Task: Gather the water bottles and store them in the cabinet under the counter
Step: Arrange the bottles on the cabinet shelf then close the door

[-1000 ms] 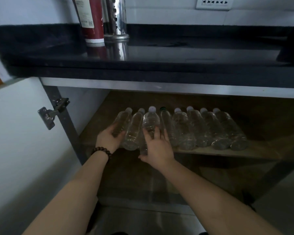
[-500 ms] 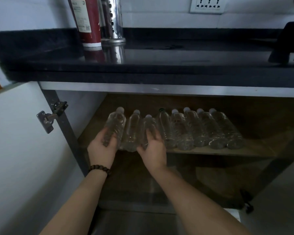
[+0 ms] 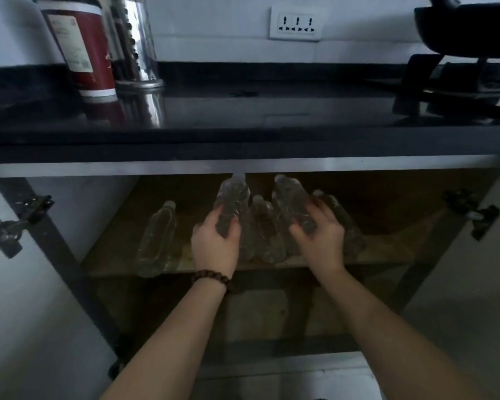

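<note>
Several clear plastic water bottles lie on the wooden shelf (image 3: 387,249) of the open cabinet under the black counter (image 3: 243,140). My left hand (image 3: 215,243) grips one bottle (image 3: 233,200) by its base and holds it tilted up, cap toward the back. My right hand (image 3: 319,235) grips a second bottle (image 3: 292,200) the same way. Between the hands a lying bottle (image 3: 261,226) shows, and another (image 3: 347,223) lies just right of my right hand. One bottle (image 3: 156,238) lies alone at the shelf's left.
Both cabinet doors stand open, with hinges at the left (image 3: 15,220) and right (image 3: 474,212). On the counter stand a red canister (image 3: 81,50) and a steel utensil holder (image 3: 136,44). A black pan on a stove (image 3: 468,53) sits at the far right. A lower shelf (image 3: 243,313) lies below.
Both hands have each taken a bottle and lifted it off the row. The view has shifted right and up, and the row looks bunched, with one bottle left apart at the left.
</note>
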A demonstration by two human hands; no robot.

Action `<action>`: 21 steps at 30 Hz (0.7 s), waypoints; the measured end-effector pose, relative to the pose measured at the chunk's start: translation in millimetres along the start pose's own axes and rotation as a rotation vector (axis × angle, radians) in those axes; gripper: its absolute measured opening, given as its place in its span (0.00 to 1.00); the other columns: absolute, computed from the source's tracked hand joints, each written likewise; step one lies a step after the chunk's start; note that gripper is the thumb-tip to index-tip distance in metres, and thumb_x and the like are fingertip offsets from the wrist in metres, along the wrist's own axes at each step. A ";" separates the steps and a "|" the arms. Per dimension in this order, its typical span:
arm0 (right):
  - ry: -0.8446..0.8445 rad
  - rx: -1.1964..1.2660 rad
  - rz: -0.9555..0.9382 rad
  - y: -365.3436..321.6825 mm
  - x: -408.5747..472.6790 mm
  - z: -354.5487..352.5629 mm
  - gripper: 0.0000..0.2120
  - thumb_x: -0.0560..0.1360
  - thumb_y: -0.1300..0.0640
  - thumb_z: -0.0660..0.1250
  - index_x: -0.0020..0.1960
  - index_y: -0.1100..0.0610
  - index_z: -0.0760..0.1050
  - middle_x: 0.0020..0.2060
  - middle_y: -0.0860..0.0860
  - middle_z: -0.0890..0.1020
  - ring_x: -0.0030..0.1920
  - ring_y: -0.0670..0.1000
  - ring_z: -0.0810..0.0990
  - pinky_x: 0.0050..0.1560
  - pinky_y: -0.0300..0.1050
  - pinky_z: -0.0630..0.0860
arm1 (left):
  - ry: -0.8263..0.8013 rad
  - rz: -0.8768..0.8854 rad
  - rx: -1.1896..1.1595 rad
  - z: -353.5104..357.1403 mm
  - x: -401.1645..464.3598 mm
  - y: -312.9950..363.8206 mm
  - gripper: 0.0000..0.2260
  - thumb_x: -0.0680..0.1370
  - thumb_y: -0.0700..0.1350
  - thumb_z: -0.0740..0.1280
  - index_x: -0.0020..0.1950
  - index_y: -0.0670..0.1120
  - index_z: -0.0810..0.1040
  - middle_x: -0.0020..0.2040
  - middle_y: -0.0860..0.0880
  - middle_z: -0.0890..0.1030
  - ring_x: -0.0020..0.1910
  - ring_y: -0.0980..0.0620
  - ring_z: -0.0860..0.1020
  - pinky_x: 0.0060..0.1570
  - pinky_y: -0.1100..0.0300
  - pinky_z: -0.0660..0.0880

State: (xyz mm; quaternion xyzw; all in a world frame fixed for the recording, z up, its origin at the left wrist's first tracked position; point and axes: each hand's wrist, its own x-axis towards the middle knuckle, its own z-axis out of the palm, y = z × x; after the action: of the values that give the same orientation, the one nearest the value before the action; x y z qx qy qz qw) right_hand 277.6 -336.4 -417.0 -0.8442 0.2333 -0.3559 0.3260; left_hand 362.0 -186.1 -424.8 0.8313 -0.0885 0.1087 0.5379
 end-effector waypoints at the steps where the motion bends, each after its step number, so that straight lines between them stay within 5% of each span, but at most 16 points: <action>1: 0.005 -0.030 0.014 9.9 6.3 -8.8 0.23 0.73 0.59 0.71 0.68 0.53 0.73 0.69 0.51 0.71 0.68 0.51 0.71 0.67 0.47 0.70 | -0.010 -0.001 -0.005 11.5 -3.3 5.9 0.19 0.77 0.52 0.66 0.69 0.55 0.72 0.62 0.49 0.76 0.60 0.53 0.73 0.57 0.56 0.72; 9: -0.116 -0.166 0.019 70.2 39.4 -32.1 0.22 0.74 0.56 0.70 0.67 0.54 0.73 0.69 0.55 0.69 0.68 0.54 0.70 0.67 0.46 0.65 | -0.178 0.028 0.054 93.3 -17.2 43.4 0.17 0.78 0.53 0.65 0.68 0.58 0.72 0.63 0.45 0.75 0.63 0.47 0.73 0.61 0.47 0.74; 13: -0.156 -0.185 -0.009 86.1 42.6 -32.4 0.25 0.74 0.55 0.71 0.69 0.54 0.71 0.71 0.55 0.67 0.69 0.55 0.67 0.69 0.49 0.66 | -0.179 0.103 0.208 115.4 -27.3 48.2 0.19 0.79 0.54 0.63 0.70 0.58 0.69 0.78 0.46 0.55 0.72 0.44 0.63 0.67 0.50 0.68; 21: -0.191 -0.274 -0.094 99.6 42.8 -36.6 0.26 0.75 0.49 0.68 0.71 0.53 0.68 0.71 0.54 0.66 0.70 0.54 0.66 0.66 0.45 0.66 | -0.280 0.117 0.175 128.6 -26.7 55.4 0.21 0.77 0.55 0.65 0.70 0.58 0.68 0.71 0.41 0.66 0.68 0.42 0.65 0.64 0.51 0.69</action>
State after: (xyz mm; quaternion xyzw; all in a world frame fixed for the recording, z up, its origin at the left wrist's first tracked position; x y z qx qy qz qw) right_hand 261.2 -444.8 -449.6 -0.9207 0.2078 -0.2537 0.2113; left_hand 332.7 -325.3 -434.9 0.8753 -0.2011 0.0301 0.4388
